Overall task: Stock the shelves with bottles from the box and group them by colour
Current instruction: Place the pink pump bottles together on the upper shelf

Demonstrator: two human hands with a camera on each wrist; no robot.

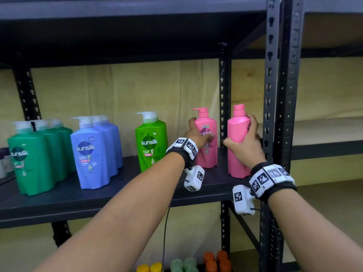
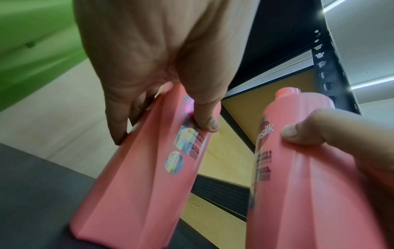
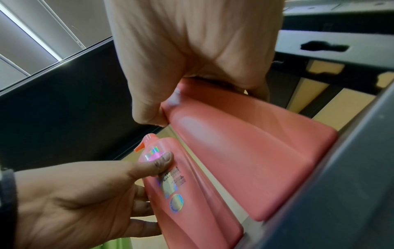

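Note:
Two pink pump bottles stand at the right end of the black shelf [image 1: 98, 193]. My left hand [image 1: 196, 132] grips the left pink bottle [image 1: 208, 154], fingers round its far side and thumb on the label; in the left wrist view my left hand [image 2: 166, 121] and that bottle [image 2: 138, 185] show up close. My right hand [image 1: 245, 140] grips the right pink bottle [image 1: 235, 154] near the shelf's front edge, next to the upright post. In the right wrist view my right hand [image 3: 192, 94] holds this bottle [image 3: 245, 151], with the left pink bottle [image 3: 192, 202] beside it.
On the same shelf stand a light green bottle [image 1: 151, 142], a group of blue bottles [image 1: 92, 150] and a group of dark green bottles [image 1: 33, 158]. A black perforated post [image 1: 273, 114] rises right of my right hand. Yellow, pale green and orange caps [image 1: 214, 262] show below.

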